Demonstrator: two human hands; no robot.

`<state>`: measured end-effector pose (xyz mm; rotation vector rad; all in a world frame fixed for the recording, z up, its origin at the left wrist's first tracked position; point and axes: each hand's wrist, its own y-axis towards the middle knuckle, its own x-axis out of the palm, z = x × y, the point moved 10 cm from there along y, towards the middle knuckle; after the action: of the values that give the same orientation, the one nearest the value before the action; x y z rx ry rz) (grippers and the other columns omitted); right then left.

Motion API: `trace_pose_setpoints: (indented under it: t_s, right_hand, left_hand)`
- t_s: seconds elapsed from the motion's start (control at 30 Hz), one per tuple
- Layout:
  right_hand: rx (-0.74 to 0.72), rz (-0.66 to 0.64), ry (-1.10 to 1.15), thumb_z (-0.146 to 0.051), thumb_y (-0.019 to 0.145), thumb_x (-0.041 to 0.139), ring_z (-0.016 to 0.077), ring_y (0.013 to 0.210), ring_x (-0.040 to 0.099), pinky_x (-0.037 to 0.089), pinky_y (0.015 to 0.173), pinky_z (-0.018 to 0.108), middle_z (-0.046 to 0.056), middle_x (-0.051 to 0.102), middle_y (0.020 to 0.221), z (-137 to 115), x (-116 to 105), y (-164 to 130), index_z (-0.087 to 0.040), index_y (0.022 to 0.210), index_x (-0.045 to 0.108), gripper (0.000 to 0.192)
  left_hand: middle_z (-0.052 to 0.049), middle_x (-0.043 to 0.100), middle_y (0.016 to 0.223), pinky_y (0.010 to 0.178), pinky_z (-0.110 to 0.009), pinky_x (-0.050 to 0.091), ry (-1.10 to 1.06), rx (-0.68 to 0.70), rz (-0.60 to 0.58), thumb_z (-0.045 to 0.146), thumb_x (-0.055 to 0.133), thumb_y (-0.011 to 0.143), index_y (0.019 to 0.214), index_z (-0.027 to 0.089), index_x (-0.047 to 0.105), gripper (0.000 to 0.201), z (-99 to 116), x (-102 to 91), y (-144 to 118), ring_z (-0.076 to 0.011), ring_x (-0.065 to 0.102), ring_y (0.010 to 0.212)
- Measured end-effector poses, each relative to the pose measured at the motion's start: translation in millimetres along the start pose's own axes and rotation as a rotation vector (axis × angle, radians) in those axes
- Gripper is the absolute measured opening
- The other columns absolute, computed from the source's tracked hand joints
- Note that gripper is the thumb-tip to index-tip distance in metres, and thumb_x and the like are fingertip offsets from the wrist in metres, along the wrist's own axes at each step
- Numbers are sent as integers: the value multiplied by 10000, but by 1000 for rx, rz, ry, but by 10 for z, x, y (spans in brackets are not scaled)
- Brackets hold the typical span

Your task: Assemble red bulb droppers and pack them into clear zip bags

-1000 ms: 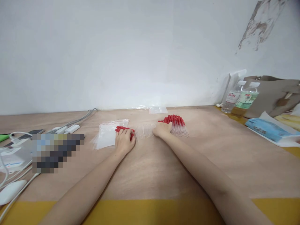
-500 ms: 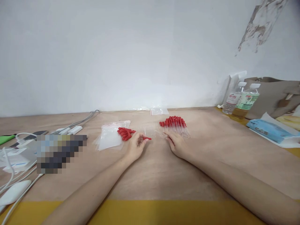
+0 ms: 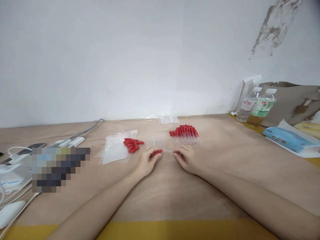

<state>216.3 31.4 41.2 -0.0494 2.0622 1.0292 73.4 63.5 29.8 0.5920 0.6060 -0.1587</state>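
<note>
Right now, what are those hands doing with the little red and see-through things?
A person sits at a wooden table putting droppers together. The left hand pinches a red rubber bulb, and the right hand holds the clear tube that meets it. Behind the hands lie a pile of loose red bulbs, a row of bare clear tubes, and a row of finished droppers. Clear zip bags lie to the left.

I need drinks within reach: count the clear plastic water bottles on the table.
2. One clear plastic water bottle with a red-and-white label stands at the far right by the wall; the green-labelled bottle stands just right of it, before the grey bag. More may be hidden behind.
</note>
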Motion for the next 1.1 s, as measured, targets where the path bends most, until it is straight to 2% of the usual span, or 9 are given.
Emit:
trace_pose_setpoints:
  t_s: [0.13,0.23,0.33,0.53,0.73,0.87,1.1]
  right_hand:
    - [-25,-37,-15,-222,843,423,104,612,462,296,700,275,-2,536,674,-30,39,6,-169,805,557,149]
    - [-16,-63,-27,-257,850,434,102,630,466,277,696,268,-3,539,676,-25,56,16,-168,750,550,177]
    - [-17,-87,-18,-278,855,443,97,626,469,256,707,274,-7,559,691,-8,82,21,-173,758,563,186]
    - [-37,-139,-27,-304,860,448,83,602,472,229,713,283,-13,596,722,35,120,54,-193,782,604,206]
    - [-100,-218,-129,-284,870,423,93,621,483,218,713,296,-4,626,774,-42,80,86,-208,791,623,228]
    - [-105,-190,-227,-269,874,401,92,611,465,204,711,303,1,619,758,-74,54,89,-202,767,624,256]
    - [-128,-169,-233,-292,877,368,99,605,438,196,689,300,1,597,721,-111,129,72,-203,761,616,288]
  left_hand:
    - [-54,582,838,624,-262,466,-82,-8,-41,310,493,807,909,156,600,214,-29,67,-4,-139,567,706]
    - [-24,603,735,585,-245,475,-187,-64,-81,341,497,804,915,164,592,229,-111,138,-16,-125,576,632]
    - [-6,606,639,565,-234,470,-208,-104,-92,353,509,794,902,162,602,238,-154,154,-27,-118,565,577]
    - [-8,604,633,543,-221,457,-239,-84,-146,342,515,788,856,162,625,222,-93,158,-41,-115,560,568]
    - [-19,586,657,524,-209,423,-147,-27,-216,340,490,802,836,154,636,239,-4,201,-63,-103,527,560]
    - [-5,562,630,536,-213,412,-48,-12,-226,354,484,806,817,168,631,237,29,209,-66,-108,521,571]
    - [-20,571,676,564,-225,407,41,41,-230,343,501,795,820,174,639,220,92,220,-69,-120,514,609]
